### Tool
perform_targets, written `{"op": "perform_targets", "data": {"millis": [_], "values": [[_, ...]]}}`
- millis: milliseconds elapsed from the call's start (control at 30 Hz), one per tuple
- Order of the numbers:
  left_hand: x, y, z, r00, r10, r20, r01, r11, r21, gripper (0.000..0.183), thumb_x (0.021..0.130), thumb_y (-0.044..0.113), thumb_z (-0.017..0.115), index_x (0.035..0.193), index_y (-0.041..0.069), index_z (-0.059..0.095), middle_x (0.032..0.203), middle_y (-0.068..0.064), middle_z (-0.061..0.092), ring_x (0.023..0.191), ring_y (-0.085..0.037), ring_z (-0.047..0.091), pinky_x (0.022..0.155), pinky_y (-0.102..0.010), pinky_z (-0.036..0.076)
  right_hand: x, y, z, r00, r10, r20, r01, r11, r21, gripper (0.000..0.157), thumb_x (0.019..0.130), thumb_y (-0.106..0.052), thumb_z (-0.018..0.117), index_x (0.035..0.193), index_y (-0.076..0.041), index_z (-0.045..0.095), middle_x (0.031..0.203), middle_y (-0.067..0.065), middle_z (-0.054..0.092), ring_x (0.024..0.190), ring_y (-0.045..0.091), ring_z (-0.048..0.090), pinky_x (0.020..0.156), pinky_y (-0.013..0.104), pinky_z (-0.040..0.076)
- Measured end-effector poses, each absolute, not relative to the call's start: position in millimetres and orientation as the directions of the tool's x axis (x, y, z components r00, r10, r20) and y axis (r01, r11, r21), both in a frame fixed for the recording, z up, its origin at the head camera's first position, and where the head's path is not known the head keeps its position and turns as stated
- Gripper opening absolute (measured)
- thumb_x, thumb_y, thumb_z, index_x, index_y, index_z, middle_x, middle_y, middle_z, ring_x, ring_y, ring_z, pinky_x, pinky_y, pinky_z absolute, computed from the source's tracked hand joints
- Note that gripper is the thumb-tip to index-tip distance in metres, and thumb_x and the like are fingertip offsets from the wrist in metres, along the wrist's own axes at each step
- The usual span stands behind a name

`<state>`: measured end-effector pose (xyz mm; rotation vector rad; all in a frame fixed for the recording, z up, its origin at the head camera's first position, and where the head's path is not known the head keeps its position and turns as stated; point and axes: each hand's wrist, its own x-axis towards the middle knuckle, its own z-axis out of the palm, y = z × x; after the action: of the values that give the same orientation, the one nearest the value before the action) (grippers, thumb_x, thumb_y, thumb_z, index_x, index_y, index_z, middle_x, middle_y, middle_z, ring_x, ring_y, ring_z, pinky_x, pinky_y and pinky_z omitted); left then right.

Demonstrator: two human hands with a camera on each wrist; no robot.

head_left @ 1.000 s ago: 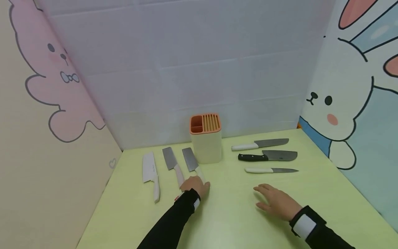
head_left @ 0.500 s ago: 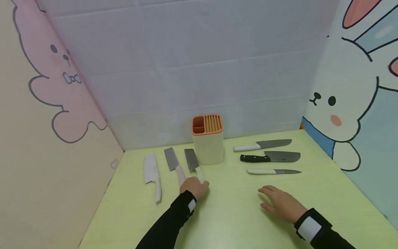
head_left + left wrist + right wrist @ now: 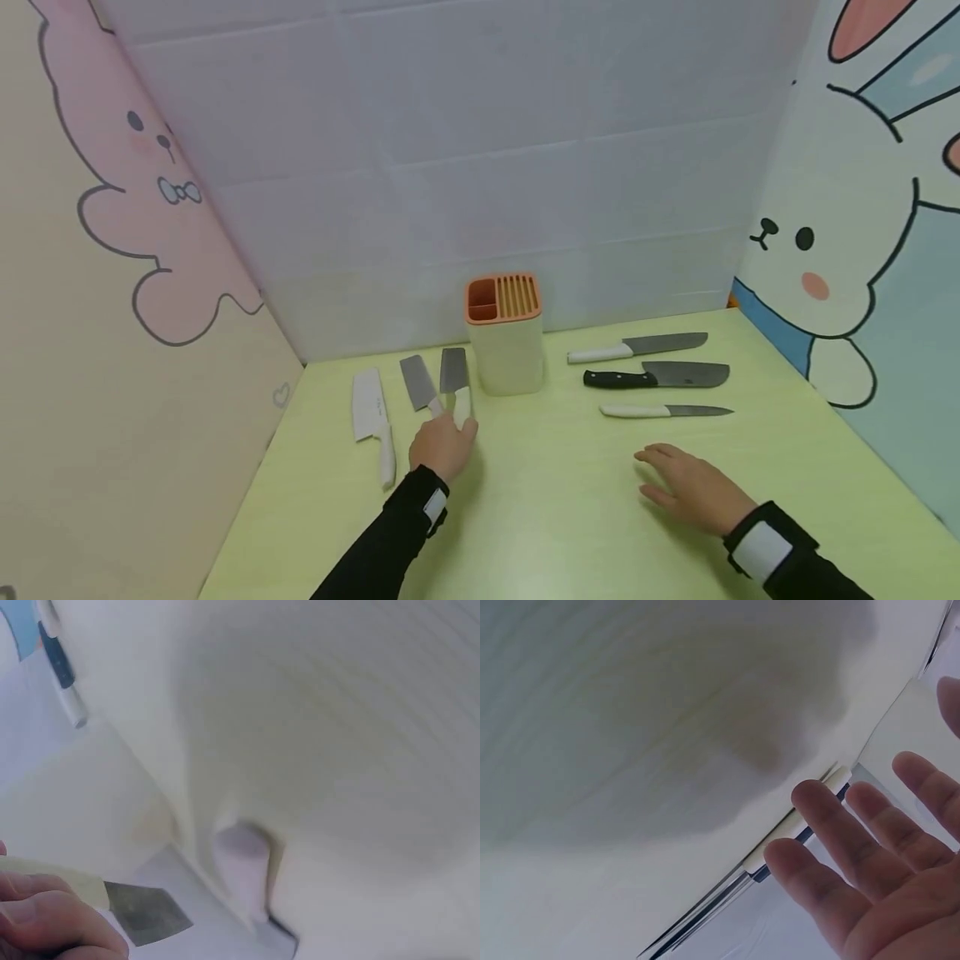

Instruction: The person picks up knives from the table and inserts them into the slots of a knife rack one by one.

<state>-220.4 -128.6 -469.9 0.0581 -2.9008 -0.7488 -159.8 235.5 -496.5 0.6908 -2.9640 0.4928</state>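
My left hand point(image 3: 442, 446) grips the cream handle of a small cleaver point(image 3: 453, 371), its grey blade pointing away toward the knife block point(image 3: 506, 358). In the left wrist view, curled fingers point(image 3: 56, 919) wrap that handle. Just left of it, a second cleaver point(image 3: 417, 383) with a pinkish handle lies on the table, partly hidden by the hand. Farther left is an all-white cleaver point(image 3: 369, 404). My right hand point(image 3: 693, 487) hovers over the table with fingers spread and holds nothing. Nearest to it lies a paring knife point(image 3: 637, 411) with a white handle.
Behind the paring knife lie a black-handled knife point(image 3: 690, 375) and a white-handled knife point(image 3: 663, 342). The block, with an orange slotted top point(image 3: 517, 297), stands at the back against the white wall point(image 3: 480, 183). Printed side walls flank the yellow-green table point(image 3: 555, 517).
My left hand has moved slightly left and away from me, turning the cream-handled cleaver so its blade points straighter back. The right hand keeps its pose; the view shifts a little.
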Motion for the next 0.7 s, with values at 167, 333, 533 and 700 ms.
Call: {"op": "perform_targets", "data": {"millis": [167,333,533,700], "values": [[-209,-147,-444,-0.973,-0.07,0.221,0.049,0.87,0.491,0.039,0.088,0.035,0.05,0.057,0.013,0.044,0.05,0.0,0.04,0.042,-0.017,0.039,0.037,-0.031,0.03,-161,235,-489,-0.896,-0.421,0.141,-0.445,0.85,-0.283,0.043,0.085,-0.028,0.069,0.12,-0.005,0.059,0.12,0.016,0.058,0.108,0.033,0.055,0.087,0.052,0.049],[-197,-163,-412,-0.951,-0.071,0.3,0.081,0.881,0.467,0.036,0.088,0.035,0.052,0.061,0.011,0.046,0.051,-0.001,0.041,0.043,-0.017,0.039,0.037,-0.031,0.029,-163,233,-480,-0.892,-0.423,0.158,-0.451,0.846,-0.285,0.044,0.085,-0.029,0.068,0.121,-0.005,0.059,0.121,0.017,0.058,0.108,0.033,0.055,0.086,0.052,0.049],[-181,-166,-376,-0.928,-0.026,0.371,0.169,0.859,0.483,0.035,0.088,0.034,0.053,0.062,0.012,0.044,0.051,0.0,0.037,0.042,-0.016,0.036,0.037,-0.03,0.025,-165,230,-467,-0.879,-0.43,0.207,-0.474,0.834,-0.281,0.046,0.085,-0.028,0.069,0.123,-0.006,0.058,0.122,0.015,0.058,0.108,0.031,0.056,0.085,0.05,0.05],[-167,-153,-356,-0.896,0.051,0.44,0.303,0.795,0.525,0.031,0.088,0.03,0.055,0.063,0.015,0.046,0.049,0.003,0.035,0.039,-0.012,0.032,0.035,-0.027,0.021,-166,230,-449,-0.852,-0.439,0.285,-0.51,0.819,-0.264,0.047,0.085,-0.028,0.069,0.125,-0.008,0.056,0.122,0.013,0.059,0.11,0.031,0.055,0.085,0.05,0.05]]}}
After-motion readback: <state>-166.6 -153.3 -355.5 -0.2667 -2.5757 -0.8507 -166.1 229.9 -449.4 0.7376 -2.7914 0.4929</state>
